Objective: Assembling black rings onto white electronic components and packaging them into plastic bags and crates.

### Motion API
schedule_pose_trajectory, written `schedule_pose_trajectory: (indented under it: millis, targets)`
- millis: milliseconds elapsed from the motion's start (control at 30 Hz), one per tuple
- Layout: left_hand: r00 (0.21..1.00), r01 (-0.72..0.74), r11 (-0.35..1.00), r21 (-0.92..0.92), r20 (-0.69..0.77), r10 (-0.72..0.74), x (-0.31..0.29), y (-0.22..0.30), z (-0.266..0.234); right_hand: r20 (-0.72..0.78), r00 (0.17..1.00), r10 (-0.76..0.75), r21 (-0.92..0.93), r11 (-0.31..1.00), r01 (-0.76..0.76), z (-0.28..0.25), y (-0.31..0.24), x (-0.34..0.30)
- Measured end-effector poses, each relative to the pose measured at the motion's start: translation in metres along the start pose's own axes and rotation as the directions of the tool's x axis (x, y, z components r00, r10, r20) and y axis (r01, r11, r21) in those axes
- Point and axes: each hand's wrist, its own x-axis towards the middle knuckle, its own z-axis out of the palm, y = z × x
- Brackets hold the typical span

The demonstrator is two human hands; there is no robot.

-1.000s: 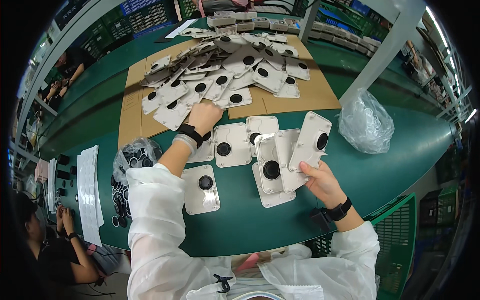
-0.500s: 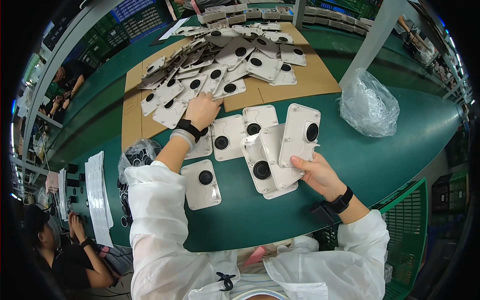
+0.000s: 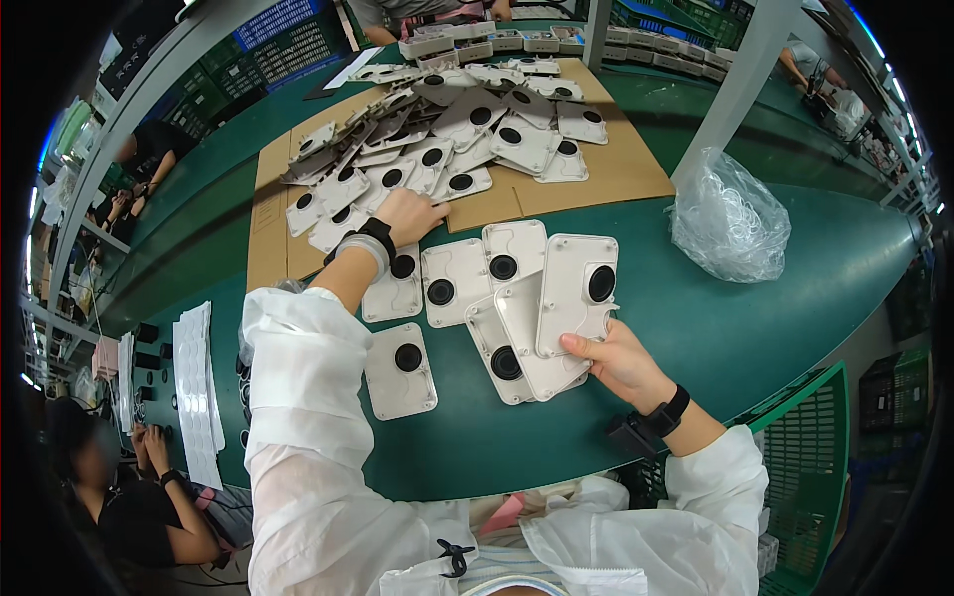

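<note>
Head view: right hand (image 3: 628, 366) grips white plate (image 3: 566, 288) above it; left hand (image 3: 405, 218), grip unclear.

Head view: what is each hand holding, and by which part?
The right hand holds a white panel by its lower edge. The left hand is by the pile of panels; whether it holds anything cannot be told.

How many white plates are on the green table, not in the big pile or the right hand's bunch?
4 white plates: one near the left hand, one to its right, one beyond the bunch at the right hand, and one nearer the front. More may be hidden.
</note>
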Motion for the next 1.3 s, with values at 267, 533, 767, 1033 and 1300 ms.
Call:
schedule_pose_trajectory:
  millis: [267,533,767,1033,1300]
  targets:
    - [0.998,0.032,0.999,-0.011,-0.051,-0.032,0.0,-0.004,0.01,0.012,1.0,-0.02,-0.008,1.0,0.02,-0.002,-0.007,0.0]
    - [0.912,0.347,0.931,0.117,0.191,-0.364,0.017,-0.013,0.032,0.011,1.0,-0.027,-0.032,0.999,0.028,-0.004,-0.004,0.003]
    - [0.839,0.489,0.872,0.009,0.268,-0.474,0.017,-0.015,0.024,0.003,1.0,-0.027,-0.05,0.998,0.027,-0.004,-0.004,0.002]
    - [0.606,0.773,0.622,-0.126,0.438,-0.664,0.024,-0.012,0.022,0.005,1.0,-0.027,-0.026,0.999,0.028,-0.002,-0.009,-0.001]
    - [0.746,0.558,0.83,0.02,0.426,-0.512,0.021,-0.042,0.056,0.003,0.997,-0.071,-0.034,0.997,0.071,-0.001,-0.013,-0.002]
